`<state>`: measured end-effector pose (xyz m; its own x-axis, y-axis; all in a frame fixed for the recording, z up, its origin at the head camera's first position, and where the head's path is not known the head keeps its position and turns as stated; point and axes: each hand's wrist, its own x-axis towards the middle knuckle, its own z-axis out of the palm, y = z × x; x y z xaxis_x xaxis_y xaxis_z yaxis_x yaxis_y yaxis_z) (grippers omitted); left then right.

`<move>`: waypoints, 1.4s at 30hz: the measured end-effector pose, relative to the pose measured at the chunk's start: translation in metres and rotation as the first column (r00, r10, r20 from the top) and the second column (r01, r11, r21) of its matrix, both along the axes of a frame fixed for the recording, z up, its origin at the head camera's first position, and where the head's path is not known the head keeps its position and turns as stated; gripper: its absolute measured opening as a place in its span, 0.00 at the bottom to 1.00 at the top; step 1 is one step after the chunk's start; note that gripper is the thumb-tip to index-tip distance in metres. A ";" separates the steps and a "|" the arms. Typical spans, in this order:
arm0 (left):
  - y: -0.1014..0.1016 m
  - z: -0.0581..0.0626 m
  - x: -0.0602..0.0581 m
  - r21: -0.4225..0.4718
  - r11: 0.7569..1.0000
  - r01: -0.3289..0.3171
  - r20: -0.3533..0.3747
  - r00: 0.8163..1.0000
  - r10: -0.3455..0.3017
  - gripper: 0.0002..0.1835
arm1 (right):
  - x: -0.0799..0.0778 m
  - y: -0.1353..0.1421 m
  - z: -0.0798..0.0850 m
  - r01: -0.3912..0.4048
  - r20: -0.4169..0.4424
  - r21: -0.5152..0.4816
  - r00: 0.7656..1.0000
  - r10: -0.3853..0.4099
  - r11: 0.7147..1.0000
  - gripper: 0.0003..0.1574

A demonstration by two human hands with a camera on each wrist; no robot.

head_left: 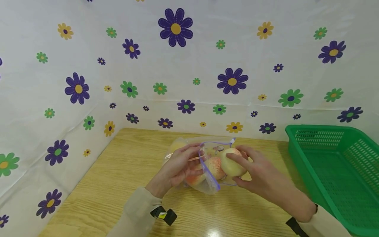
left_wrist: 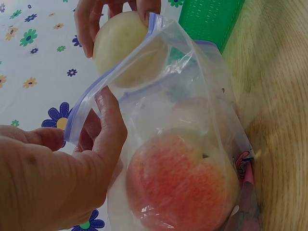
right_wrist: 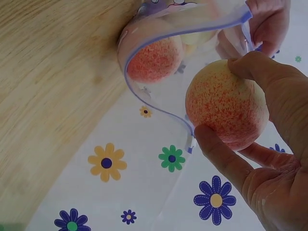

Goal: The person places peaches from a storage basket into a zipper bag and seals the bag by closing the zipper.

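A clear zip bag (head_left: 211,181) with a purple zip edge lies on the table, its mouth spread toward the right. My left hand (head_left: 177,166) holds the near part of that mouth, thumb and fingers at the zip edge. Between the fingers and thumb of my right hand (head_left: 262,171) is a pale yellow peach (head_left: 232,163) with red speckles, right at the bag's mouth. Inside the bag are several fruits, among them a red-blushed peach (left_wrist: 178,183). The right wrist view shows a red-speckled peach (right_wrist: 156,60) within the bag too.
To the right stands a green plastic basket (head_left: 305,174) with slotted walls. The wooden table (head_left: 118,184) meets a white flower-print sheet (head_left: 201,59) at its back and left sides. Dark straps circle both wrists.
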<state>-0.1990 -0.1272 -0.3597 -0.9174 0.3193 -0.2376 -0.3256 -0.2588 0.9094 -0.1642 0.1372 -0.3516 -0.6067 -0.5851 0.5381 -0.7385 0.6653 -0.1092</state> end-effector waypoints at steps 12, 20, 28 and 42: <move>-0.002 -0.001 0.000 0.008 1.000 -0.002 -0.001 1.000 0.002 0.20 | -0.016 -0.018 -0.007 -0.049 -0.052 -0.029 0.997 0.048 0.998 0.45; -0.004 0.000 0.001 0.004 1.000 0.006 -0.011 1.000 -0.006 0.20 | -0.021 -0.032 -0.010 -0.061 0.012 -0.016 0.998 0.061 0.998 0.42; -0.005 0.001 0.004 -0.004 1.000 0.015 -0.022 1.000 -0.015 0.20 | -0.028 -0.043 -0.015 -0.081 0.003 -0.037 0.997 0.081 0.996 0.41; -0.006 0.004 0.003 0.014 1.000 0.009 -0.011 1.000 -0.009 0.21 | -0.037 -0.055 -0.014 0.023 -0.030 -0.151 0.999 -0.028 0.988 0.34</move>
<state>-0.1962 -0.1334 -0.3560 -0.9170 0.3309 -0.2226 -0.3177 -0.2686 0.9094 -0.2015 0.0825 -0.3651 -0.6018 -0.4805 0.6380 -0.7262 0.6617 -0.1866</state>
